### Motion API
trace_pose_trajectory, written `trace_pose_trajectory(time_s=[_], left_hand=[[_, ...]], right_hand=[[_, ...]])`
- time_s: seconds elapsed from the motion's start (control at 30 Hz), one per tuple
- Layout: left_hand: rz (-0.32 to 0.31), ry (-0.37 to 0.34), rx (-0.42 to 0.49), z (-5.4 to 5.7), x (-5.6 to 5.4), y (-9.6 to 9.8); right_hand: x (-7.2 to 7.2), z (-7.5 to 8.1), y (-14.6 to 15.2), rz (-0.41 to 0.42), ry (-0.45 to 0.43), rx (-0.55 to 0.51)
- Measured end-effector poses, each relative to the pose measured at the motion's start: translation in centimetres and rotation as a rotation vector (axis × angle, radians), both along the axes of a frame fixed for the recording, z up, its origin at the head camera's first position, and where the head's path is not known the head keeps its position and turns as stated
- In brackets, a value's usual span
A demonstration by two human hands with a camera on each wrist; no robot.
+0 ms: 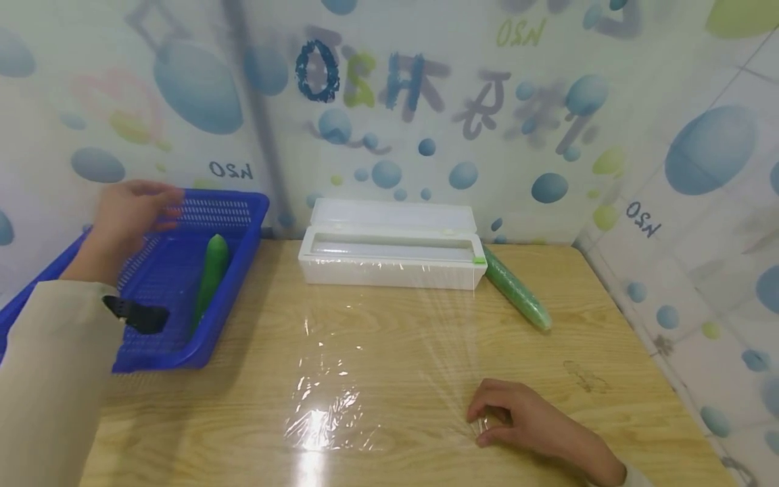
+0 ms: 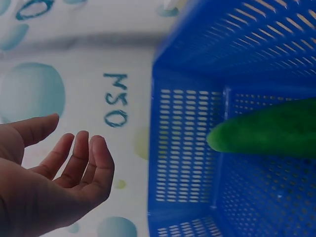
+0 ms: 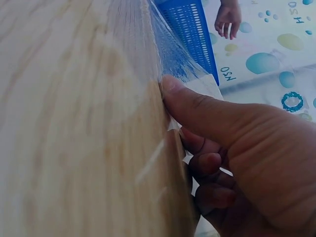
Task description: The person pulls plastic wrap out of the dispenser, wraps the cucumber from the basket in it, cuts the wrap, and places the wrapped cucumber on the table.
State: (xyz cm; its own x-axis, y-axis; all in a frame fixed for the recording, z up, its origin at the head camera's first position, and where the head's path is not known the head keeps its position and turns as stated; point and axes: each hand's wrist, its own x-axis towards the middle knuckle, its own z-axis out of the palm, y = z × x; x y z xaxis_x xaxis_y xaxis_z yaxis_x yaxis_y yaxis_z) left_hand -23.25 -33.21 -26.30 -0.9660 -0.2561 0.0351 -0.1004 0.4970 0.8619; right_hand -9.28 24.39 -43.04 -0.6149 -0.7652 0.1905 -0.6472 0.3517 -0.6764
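A pale wall (image 1: 511, 159) patterned with blue and green bubbles and lettering is rising behind a wood-grained table (image 1: 633, 419), where a long white box (image 1: 392, 274) is sitting toward the far edge. The box's lid (image 1: 392, 215) is standing open at its back, a small green piece (image 1: 479, 260) is showing at the right end of its front edge, and a pale roll (image 1: 392, 250) is lying inside. Clear film (image 1: 331, 406) is stretching out from the box toward the near side of the table, catching bright glints in front of the box's left half.

In front of the box, off its right end, the right hand (image 1: 517, 416) is pinching the film's near edge, its grip closing thumb against fingers. To the left of the box, the left hand (image 1: 130, 220) is hovering over the far-left part of a blue basket (image 1: 201, 352), its grip hanging loose with fingers gently bent and thumb apart. A dark watch (image 1: 146, 318) is circling that wrist, below a cream sleeve (image 1: 67, 365).

Left of the box, a green cucumber (image 1: 213, 270) is leaning along the basket's right side. A second, glossy cucumber (image 1: 517, 294) is lying on the table, slanting nearer and rightward from the box's right end; whether it is touching the box, I cannot tell.
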Motion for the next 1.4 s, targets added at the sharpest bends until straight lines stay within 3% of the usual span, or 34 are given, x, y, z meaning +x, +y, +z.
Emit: trace_pose_trajectory(time_s=[0.13, 0.23, 0.33, 0.53, 0.67, 0.8, 1.07, 1.27, 1.4], left_hand=[[-0.032, -0.021, 0.091, -1.4, -0.8, -0.8], [-0.083, -0.024, 0.195, -2.4, -1.3, -1.2], [-0.134, -0.028, 0.238, -3.6, -1.6, -1.6], [-0.192, -0.098, 0.198, -6.0, -2.0, -2.1], [-0.205, -0.16, 0.111, -7.2, -2.1, -1.7], [-0.223, -0.242, 0.022, -7.5, -2.0, -1.4], [-0.354, -0.441, -0.021, -8.1, -1.9, -1.5], [-0.351, -0.554, -0.039, -8.5, -2.2, -1.1], [-0.345, -0.585, -0.053, -8.5, -2.1, -1.1]], right_hand=[[0.0, 0.0, 0.0, 0.003, 0.002, -0.003], [0.0, 0.0, 0.0, 0.008, 0.002, -0.009], [-0.1, 0.0, 0.0, 0.011, 0.0, -0.01], [-0.2, -0.2, 0.1, 0.009, 0.006, -0.009], [-0.3, -0.4, 0.2, 0.01, 0.02, -0.017], [-0.3, -0.6, 0.2, 0.001, 0.002, -0.007], [-0.3, -0.6, 0.1, 0.02, 0.033, -0.037], [0.0, 0.2, -0.3, 0.025, -0.005, -0.062], [-0.1, -0.3, -0.1, 0.017, -0.014, -0.048]])
